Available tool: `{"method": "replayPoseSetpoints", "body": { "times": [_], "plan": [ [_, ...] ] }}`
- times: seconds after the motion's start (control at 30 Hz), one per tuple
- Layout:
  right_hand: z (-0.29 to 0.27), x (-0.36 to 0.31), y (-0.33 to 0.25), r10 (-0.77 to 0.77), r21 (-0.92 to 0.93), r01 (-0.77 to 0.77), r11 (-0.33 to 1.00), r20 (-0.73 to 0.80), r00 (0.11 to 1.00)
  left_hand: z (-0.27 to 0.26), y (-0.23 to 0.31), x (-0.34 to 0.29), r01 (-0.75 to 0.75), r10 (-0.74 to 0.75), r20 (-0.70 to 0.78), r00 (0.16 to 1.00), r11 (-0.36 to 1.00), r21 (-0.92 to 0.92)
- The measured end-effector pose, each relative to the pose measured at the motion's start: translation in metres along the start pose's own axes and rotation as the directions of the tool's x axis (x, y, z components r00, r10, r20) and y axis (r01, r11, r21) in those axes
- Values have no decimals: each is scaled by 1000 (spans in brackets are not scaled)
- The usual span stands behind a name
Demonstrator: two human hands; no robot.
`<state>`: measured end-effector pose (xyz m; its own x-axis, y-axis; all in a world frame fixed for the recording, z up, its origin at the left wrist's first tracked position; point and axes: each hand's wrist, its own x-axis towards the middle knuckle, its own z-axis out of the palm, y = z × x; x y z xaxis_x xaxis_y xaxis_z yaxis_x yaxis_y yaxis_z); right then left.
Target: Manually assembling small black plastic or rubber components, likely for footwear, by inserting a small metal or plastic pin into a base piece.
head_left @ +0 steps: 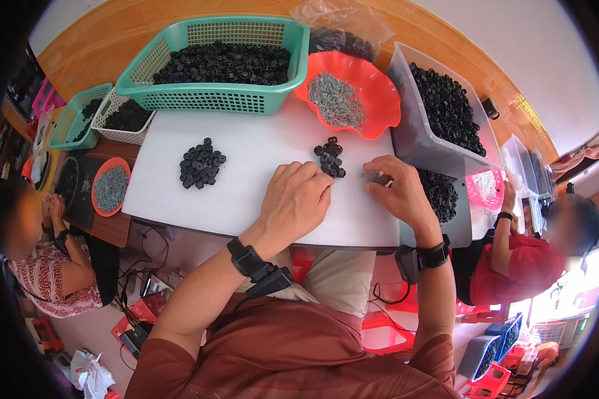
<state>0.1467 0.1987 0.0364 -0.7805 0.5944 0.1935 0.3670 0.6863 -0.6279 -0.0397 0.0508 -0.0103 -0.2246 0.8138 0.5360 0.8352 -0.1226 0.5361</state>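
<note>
My left hand [296, 203] rests palm down over the white work surface [259, 143], its fingers curled together beside a small cluster of black plastic parts [330, 159]. The fingertips are hidden, so what they hold, if anything, does not show. My right hand [404, 193] hovers just right of that cluster with thumb and forefinger apart. Between them a few small grey screws [375, 177] lie on the surface. A larger heap of black plastic parts [202, 163] sits to the left, away from both hands.
Behind the work surface stand a green basket [213, 100] of black parts and a red scalloped bowl [385, 110] of screws. A clear bin [439, 143] of black parts is at right. One person [53, 266] sits at left, another [526, 259] at right. Cables [143, 256] trail below.
</note>
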Motion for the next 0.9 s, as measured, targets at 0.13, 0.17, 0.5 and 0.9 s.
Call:
{"method": "replayPoseSetpoints", "body": {
  "times": [0.13,0.17,0.5,0.9],
  "plan": [
    [-1,1,1,13,-4,-13,1000,6,1000,-1,0,1,5,-5,5,1000,1000,0],
    [-2,2,1,21,-4,-21,1000,12,1000,-1,0,1,4,-4,4,1000,1000,0],
    [-6,-4,1,90,85,-88,992,-13,996,-1,0,1,2,-2,-2,1000,1000,-12],
    [13,-17,-18,-33,-42,28,999,-112,993,-1,1,2,-9,9,-6,1000,1000,-17]
  ]
}}
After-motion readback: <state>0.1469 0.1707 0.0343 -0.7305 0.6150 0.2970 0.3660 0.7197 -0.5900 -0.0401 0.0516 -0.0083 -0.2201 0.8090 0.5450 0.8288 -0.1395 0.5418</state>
